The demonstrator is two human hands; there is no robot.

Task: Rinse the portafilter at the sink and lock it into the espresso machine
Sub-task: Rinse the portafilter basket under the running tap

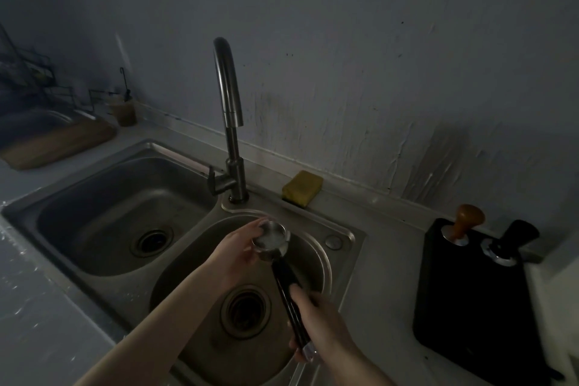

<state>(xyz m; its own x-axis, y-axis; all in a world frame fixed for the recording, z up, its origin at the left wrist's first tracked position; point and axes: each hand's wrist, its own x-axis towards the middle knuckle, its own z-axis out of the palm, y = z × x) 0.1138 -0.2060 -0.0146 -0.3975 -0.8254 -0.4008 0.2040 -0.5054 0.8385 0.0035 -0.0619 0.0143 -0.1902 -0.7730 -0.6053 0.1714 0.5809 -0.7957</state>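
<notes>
A dim home kitchen: a steel double sink (103,185) with a tall tap (228,110) at centre, a yellow sponge (302,186) behind it, a dish rack (28,72) upper left, coffee tampers (463,224) at right.

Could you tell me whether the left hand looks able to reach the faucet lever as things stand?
Probably yes: the left hand cups the portafilter basket just below the faucet lever, with nothing between them, though it must let go first.
</notes>
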